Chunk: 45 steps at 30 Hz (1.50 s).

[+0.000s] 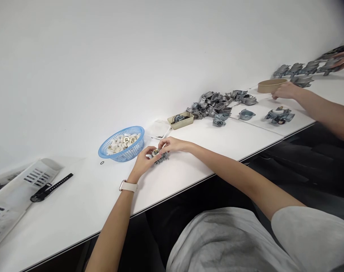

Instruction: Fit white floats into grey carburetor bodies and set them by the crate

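Observation:
Both my hands meet over a small grey metal part on the white table. My left hand, with a pale watch on the wrist, grips the part from the left. My right hand pinches its top from the right. A whitish round piece sits on the part between my fingers. Just beyond my hands stands a blue basket filled with small white and brass pieces.
A tiny black ring lies left of the basket. A black strap and a white slotted tray lie at left. A tan box, a heap of grey castings and a co-worker's arm by a round tan container are at right.

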{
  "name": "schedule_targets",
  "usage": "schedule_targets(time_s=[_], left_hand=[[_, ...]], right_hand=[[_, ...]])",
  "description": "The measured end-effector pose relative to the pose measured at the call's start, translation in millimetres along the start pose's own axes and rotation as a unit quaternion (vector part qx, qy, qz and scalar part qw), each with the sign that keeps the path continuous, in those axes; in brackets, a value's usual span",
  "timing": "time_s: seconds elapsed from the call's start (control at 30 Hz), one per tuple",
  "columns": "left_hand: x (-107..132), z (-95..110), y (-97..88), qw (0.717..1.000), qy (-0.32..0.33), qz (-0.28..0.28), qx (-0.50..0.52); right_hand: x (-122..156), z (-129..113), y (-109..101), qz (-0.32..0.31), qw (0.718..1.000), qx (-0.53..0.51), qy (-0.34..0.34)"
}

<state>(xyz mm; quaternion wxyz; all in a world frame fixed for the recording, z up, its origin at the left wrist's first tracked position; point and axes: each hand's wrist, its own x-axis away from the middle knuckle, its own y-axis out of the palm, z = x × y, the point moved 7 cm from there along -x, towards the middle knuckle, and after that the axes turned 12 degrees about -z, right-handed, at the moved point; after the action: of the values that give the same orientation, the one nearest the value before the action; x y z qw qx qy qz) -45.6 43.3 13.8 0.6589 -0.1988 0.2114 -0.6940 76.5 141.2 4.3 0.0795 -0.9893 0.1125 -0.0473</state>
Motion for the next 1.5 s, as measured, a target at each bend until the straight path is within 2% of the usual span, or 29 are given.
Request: schedule_targets(time_s=[0.73,1.5], left_hand=[[1.8,4.3,-0.3,1.0,0.008,-0.003,-0.018],[2.2,5.2,0.0,1.0,-0.001,-0.008,-0.016]], right_hand=[[-0.8,1.2,-0.5,0.011,1.0,-0.007,0.0],[0.2,-3.4,-0.9,0.015,0.999,0.032,0.003]])
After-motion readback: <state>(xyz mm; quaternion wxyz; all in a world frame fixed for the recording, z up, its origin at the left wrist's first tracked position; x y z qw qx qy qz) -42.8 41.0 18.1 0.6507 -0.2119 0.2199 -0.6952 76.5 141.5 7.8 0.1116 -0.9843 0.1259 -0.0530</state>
